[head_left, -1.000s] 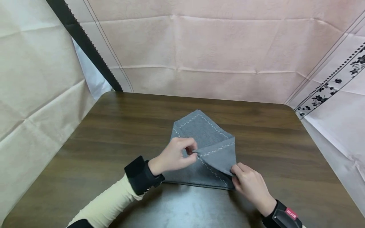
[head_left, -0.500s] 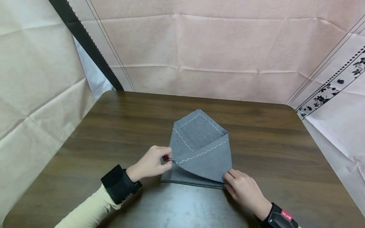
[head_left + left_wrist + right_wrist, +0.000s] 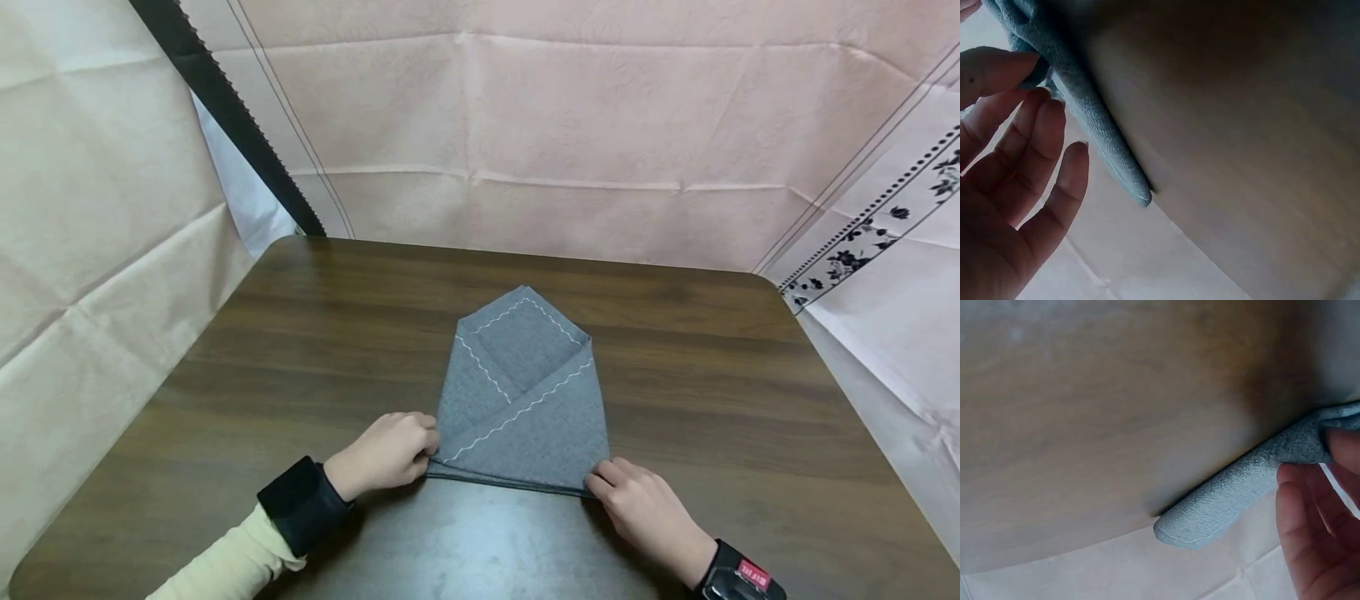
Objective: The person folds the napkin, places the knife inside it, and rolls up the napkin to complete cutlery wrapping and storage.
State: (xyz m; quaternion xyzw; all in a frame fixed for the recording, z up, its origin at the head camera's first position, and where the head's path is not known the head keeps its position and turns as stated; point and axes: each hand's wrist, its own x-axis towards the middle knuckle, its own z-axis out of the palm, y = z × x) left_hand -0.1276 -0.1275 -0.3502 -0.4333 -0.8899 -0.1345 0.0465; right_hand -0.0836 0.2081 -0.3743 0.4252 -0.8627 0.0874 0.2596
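Note:
A grey-blue cloth (image 3: 517, 375) with white wavy stitching lies folded on the table, pointed at its far end and straight along its near edge. At the near left corner, my left hand (image 3: 392, 451) pinches the tip of the top flap. The left wrist view shows that thumb and forefinger meeting on the cloth (image 3: 1094, 125), the other fingers loosely bent. My right hand (image 3: 647, 506) holds the near right corner. In the right wrist view, the thumb of the right hand (image 3: 1319, 519) lies over the cloth edge (image 3: 1229, 490), with fingers beneath.
The brown wooden table (image 3: 337, 333) has rounded far corners. Behind it hangs a pale pinkish creased sheet (image 3: 570, 117). A black toothed-edge strip (image 3: 232, 125) runs down at the left, and a floral-patterned band (image 3: 862, 242) at the right.
My left hand has drawn the top flap left and toward me, from the cloth's middle to its near left corner. The flap now lies flatter. My right hand has shifted slightly left, still holding its corner.

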